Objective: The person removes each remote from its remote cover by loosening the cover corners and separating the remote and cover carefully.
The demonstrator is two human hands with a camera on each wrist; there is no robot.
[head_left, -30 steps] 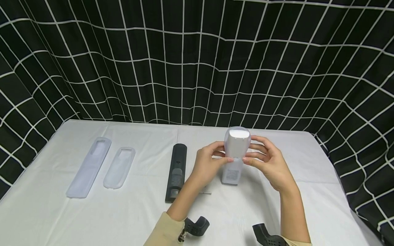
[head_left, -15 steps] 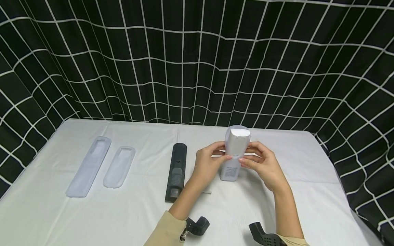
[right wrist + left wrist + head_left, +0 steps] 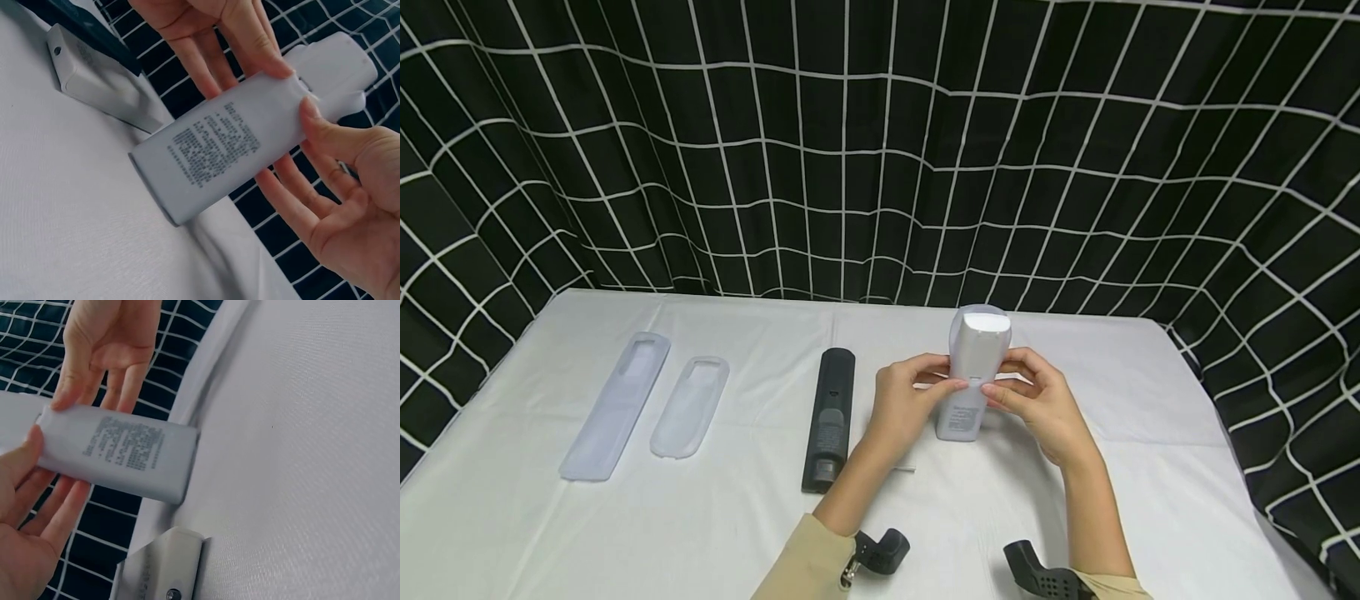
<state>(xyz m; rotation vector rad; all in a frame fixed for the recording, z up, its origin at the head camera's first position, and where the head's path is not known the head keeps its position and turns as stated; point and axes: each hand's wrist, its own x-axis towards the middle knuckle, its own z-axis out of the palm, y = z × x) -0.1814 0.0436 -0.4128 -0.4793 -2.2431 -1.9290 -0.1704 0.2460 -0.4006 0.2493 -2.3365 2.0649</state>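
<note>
A white remote control (image 3: 984, 346) stands with its back toward me, its lower end near or on the cloth. A translucent cover (image 3: 957, 429) surrounds its lower part, where printed text shows through, and a rounded clear edge stands out behind its upper end. My left hand (image 3: 912, 403) grips the left side, thumb on the back. Opposite it, my right hand (image 3: 1034, 406) pinches the right side, thumb also on the back. Both thumbs lie close together near the cover's edge in the right wrist view. The remote's front is hidden.
Left on the white cloth (image 3: 752, 533) lie a long translucent cover (image 3: 616, 408) and a shorter one (image 3: 691, 408). A dark remote (image 3: 830, 421) lies beside my left forearm. A white boxy object (image 3: 178, 556) sits near it, mostly hidden in the head view.
Over the last second my right hand has shifted a little left and its fingers lower along the side. The remote's lower end has tilted slightly back and left. Little has moved since half a second ago.
</note>
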